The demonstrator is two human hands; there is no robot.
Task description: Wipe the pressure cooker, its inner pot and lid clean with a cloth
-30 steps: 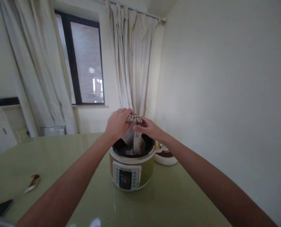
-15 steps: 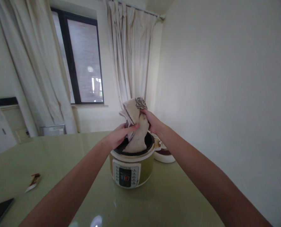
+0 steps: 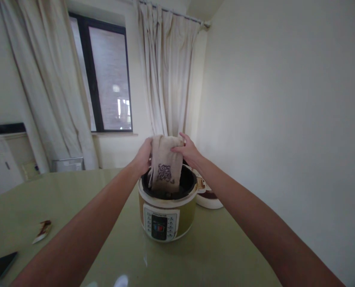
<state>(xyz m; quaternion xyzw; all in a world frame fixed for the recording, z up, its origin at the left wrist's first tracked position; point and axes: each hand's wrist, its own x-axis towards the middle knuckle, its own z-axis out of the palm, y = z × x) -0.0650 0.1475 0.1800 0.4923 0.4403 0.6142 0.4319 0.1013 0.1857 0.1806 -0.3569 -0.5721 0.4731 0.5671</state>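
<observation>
An olive and cream electric cooker (image 3: 165, 217) stands on the table with its dark inner pot open. Over the pot hangs a beige cloth (image 3: 165, 167) with a dark printed pattern, its lower end reaching into the pot. My left hand (image 3: 143, 157) grips the cloth's upper left edge. My right hand (image 3: 187, 150) pinches the upper right corner. Both hands hold the cloth folded and spread flat above the cooker.
The cooker's lid (image 3: 209, 197) lies just behind it to the right. On the green table (image 3: 75, 199) lie a small wrapper (image 3: 42, 231) and a dark flat device (image 3: 0, 264) at the left. Curtains, a window and a wall stand behind.
The cloth, bunched and raised half a second ago, now hangs flat from both hands with its pattern facing me. My left hand has moved up to its top edge.
</observation>
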